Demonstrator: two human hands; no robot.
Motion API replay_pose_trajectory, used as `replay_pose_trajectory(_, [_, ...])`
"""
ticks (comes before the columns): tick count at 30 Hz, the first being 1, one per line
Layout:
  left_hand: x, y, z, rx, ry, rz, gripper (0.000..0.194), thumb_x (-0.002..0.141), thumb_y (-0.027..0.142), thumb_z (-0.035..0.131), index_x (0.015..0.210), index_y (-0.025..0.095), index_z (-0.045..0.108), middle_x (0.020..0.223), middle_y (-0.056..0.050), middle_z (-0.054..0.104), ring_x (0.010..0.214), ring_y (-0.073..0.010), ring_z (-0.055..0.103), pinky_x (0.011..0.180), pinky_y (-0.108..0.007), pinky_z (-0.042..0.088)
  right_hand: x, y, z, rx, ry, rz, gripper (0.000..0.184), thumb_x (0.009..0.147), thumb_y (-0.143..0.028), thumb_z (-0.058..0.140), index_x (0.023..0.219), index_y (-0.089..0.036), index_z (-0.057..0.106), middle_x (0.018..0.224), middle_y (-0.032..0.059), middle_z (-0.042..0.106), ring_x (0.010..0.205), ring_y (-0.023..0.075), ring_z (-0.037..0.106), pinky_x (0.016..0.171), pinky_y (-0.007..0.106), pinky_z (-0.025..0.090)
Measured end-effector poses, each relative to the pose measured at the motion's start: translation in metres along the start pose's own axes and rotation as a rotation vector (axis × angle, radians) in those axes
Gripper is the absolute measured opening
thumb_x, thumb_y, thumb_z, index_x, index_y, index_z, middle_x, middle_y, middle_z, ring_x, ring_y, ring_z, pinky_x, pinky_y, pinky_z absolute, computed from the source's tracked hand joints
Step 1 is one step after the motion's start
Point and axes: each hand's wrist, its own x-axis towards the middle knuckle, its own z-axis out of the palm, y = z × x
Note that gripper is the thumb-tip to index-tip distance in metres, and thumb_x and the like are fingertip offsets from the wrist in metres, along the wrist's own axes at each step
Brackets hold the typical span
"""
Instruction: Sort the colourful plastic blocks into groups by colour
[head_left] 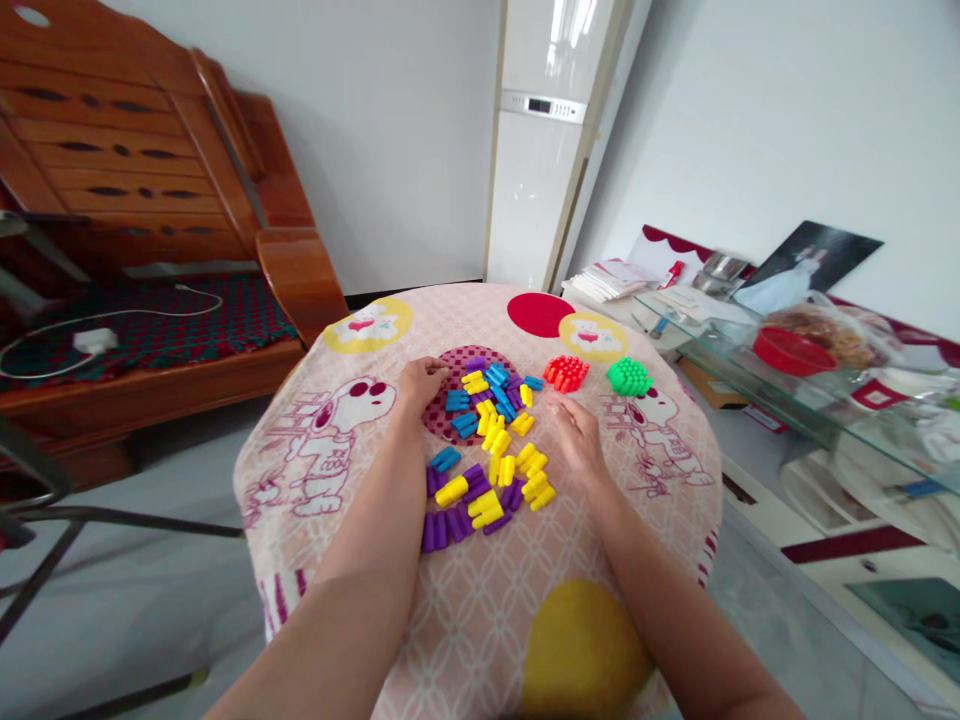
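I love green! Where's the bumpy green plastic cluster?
In the head view, the green cluster is right of the red plastic cluster, on the pink tablecloth.

Purple blocks lie partly hidden beneath yellow blocks toward the near edge of a round, cloth-covered table, which the bottom of the frame crops along with both forearms. Whether the left hand grips a block cannot be told; the fingers of the right hand overlap, hard to separate. Past the far edge, a tall white unit loses its top, its panel illegible; a wooden bench is cut off at left.
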Motion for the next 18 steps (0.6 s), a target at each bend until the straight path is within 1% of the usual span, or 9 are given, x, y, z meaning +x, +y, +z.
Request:
replay_pose_trajectory(2, [0.001,0.001,0.000,0.002,0.004,-0.004,0.027,0.083,0.026,0.062,0.104,0.018,0.076,0.091,-0.005,0.078,0.079,-0.0183,0.069,0.069,-0.024,0.049,-0.003,0.006,-0.009,-0.050,-0.016,0.008,0.046,0.086,-0.053,0.061,0.110,-0.017,0.074,0.113,0.0132,0.075,0.107,0.0291,0.069,0.098,0.046,0.053])
replay_pose_trajectory(5, [0.002,0.001,0.001,0.006,-0.007,-0.015,0.027,0.084,0.027,0.062,0.105,0.017,0.076,0.090,-0.006,0.078,0.079,-0.0184,0.069,0.068,-0.024,0.048,-0.009,0.011,-0.008,-0.139,-0.057,-0.032,0.039,0.087,-0.046,0.060,0.110,-0.018,0.074,0.109,0.0126,0.076,0.101,0.0269,0.071,0.092,0.042,0.056])
replay_pose_trajectory(8, [0.004,-0.001,0.001,0.021,-0.006,-0.009,0.027,0.084,0.028,0.062,0.104,0.017,0.076,0.092,-0.007,0.078,0.082,-0.0194,0.070,0.069,-0.025,0.048,-0.009,0.007,0.004,-0.227,-0.118,-0.173,0.032,0.090,-0.037,0.056,0.111,-0.019,0.074,0.112,0.0114,0.075,0.105,0.0246,0.069,0.096,0.041,0.054])
replay_pose_trajectory(11, [0.005,-0.003,0.002,0.033,-0.004,0.005,0.026,0.083,0.028,0.062,0.102,0.017,0.077,0.093,-0.007,0.078,0.084,-0.0200,0.070,0.072,-0.026,0.049,0.000,-0.001,0.020,-0.334,-0.215,-0.299,0.030,0.093,-0.031,0.052,0.111,-0.019,0.073,0.117,0.0120,0.072,0.113,0.0247,0.065,0.104,0.042,0.048])
replay_pose_trajectory(15, [0.006,-0.005,0.003,0.011,-0.006,0.006,0.028,0.083,0.029,0.061,0.103,0.017,0.076,0.090,-0.006,0.078,0.082,-0.0194,0.070,0.072,-0.025,0.050,0.003,-0.019,0.044,-0.612,-0.387,-0.369,0.033,0.090,-0.029,0.059,0.119,-0.017,0.069,0.126,0.0152,0.065,0.118,0.0278,0.057,0.105,0.046,0.044])
replay_pose_trajectory(16, [0.006,-0.005,0.004,0.002,-0.009,0.003,0.028,0.083,0.029,0.060,0.103,0.017,0.076,0.089,-0.006,0.078,0.081,-0.0192,0.070,0.072,-0.025,0.050,0.000,-0.025,0.050,-0.697,-0.419,-0.380,0.034,0.090,-0.029,0.060,0.120,-0.017,0.068,0.125,0.0156,0.064,0.116,0.0286,0.056,0.104,0.047,0.044])
replay_pose_trajectory(18, [0.007,-0.006,0.004,0.002,-0.005,0.003,0.029,0.083,0.030,0.060,0.103,0.017,0.076,0.088,-0.006,0.078,0.080,-0.0193,0.070,0.072,-0.025,0.050,-0.008,-0.036,0.061,-0.838,-0.467,-0.404,0.031,0.090,-0.026,0.060,0.118,-0.017,0.068,0.116,0.0148,0.065,0.110,0.0290,0.055,0.100,0.047,0.044])
